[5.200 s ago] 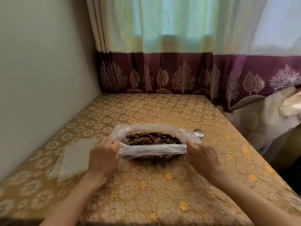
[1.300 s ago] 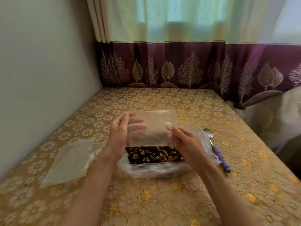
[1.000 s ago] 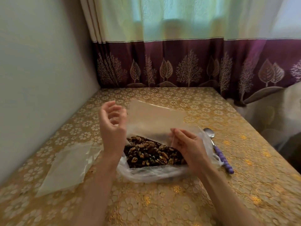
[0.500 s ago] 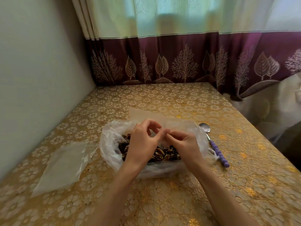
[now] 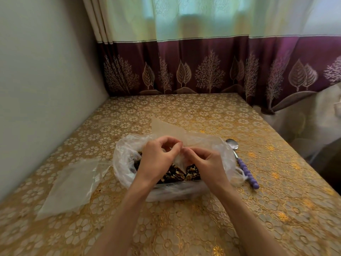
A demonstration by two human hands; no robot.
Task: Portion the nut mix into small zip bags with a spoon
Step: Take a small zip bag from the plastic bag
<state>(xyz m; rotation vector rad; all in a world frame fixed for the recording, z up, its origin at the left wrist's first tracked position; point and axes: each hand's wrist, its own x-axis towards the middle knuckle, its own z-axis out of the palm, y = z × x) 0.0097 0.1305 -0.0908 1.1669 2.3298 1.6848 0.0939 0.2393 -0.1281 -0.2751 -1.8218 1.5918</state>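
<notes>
A large clear plastic bag [image 5: 121,159] with its rim rolled down holds the dark nut mix [image 5: 174,174] at the middle of the table. Over it, my left hand [image 5: 156,159] and my right hand [image 5: 204,163] meet and both pinch the near edge of a small clear zip bag [image 5: 166,131], which slants up and away behind my fingers. A spoon [image 5: 241,161] with a metal bowl and a purple beaded handle lies on the cloth just right of the big bag. Neither hand touches the spoon.
More flat clear zip bags [image 5: 73,183] lie to the left of the nut bag. The table [image 5: 203,115] wears a gold floral cloth. A wall stands close on the left, a curtain hangs behind, and the table edge drops off at the right.
My left hand let go of the small bag, then came back down to its near edge, where both hands now pinch it. The bag has sunk lower over the nuts.
</notes>
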